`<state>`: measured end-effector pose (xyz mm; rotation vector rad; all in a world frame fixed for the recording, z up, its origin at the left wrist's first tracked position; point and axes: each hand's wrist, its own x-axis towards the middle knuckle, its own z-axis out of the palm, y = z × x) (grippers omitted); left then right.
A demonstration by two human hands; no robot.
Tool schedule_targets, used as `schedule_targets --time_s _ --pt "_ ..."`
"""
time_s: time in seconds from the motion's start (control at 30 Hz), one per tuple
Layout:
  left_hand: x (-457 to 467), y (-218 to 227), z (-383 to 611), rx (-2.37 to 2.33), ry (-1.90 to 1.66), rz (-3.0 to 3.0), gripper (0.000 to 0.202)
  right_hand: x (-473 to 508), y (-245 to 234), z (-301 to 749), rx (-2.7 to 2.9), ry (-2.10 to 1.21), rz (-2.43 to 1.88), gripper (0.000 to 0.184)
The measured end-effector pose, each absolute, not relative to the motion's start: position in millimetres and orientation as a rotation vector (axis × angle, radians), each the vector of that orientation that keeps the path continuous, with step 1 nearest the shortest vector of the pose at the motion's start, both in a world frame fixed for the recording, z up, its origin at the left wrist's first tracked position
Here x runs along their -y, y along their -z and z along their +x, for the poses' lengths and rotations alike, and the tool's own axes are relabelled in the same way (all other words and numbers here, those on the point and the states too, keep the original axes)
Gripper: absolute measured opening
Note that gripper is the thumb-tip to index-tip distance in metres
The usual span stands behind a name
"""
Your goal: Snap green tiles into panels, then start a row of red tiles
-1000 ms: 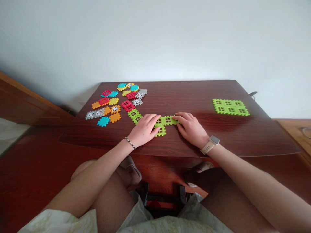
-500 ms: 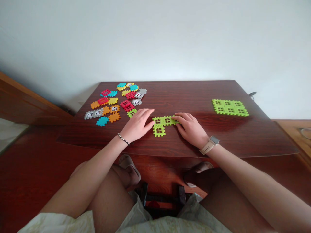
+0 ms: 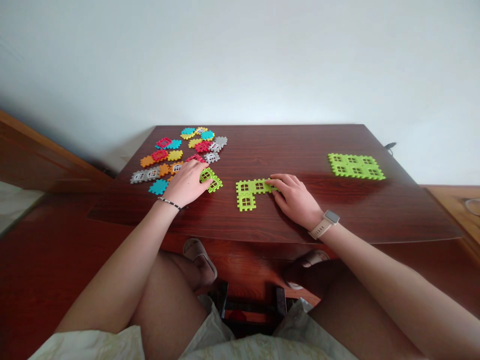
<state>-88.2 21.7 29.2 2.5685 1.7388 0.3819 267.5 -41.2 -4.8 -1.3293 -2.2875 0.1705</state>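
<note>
dark reddish wood tabletop [image 3: 285, 145] runs out to a white wall [image 3: 240, 60], and you sit at its near edge. your left hand [image 3: 185, 184] has just come away from the joined green tiles and moved left, and it now sits on a loose lime-green waffle tile [image 3: 212, 181]. your fingers are drawn narrow over that tile's left side and touch it, but your hand hides them enough that i cannot tell whether you are pinching it or only pressing down. this loose tile lies flat on the wood, with a bare stretch of table between it and the joined tiles.

your right hand [image 3: 294, 199] stays open and relaxed, its fingertips [image 3: 273, 181] resting on the right end of an l-shaped group of lime-green tiles [image 3: 245, 187], with no pinch showing. that group now has only this hand on it.

a beaded bracelet [image 3: 168, 203] circles your left wrist, and a pale watch [image 3: 324, 223] sits on your right. beyond your left hand lies a scattered heap of orange, red, grey, teal and yellow tiles [image 3: 172, 165]. far off to the right lies a flat lime-green block of six joined tiles [image 3: 356, 166].
</note>
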Motion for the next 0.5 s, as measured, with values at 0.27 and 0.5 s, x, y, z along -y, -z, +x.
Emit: schedule_targets --time_s 0.27,0.5 --pt "-26.6 -23.5 -92.9 -1.770 -0.328 2.535 0.048 42.1 4.0 266.4 2.291 -0.164 -1.342 0.039" --pt "-27.7 -25.3 -93.7 -1.772 -0.308 2.544 0.047 42.7 4.3 265.5 2.285 -0.167 -1.344 0.038"
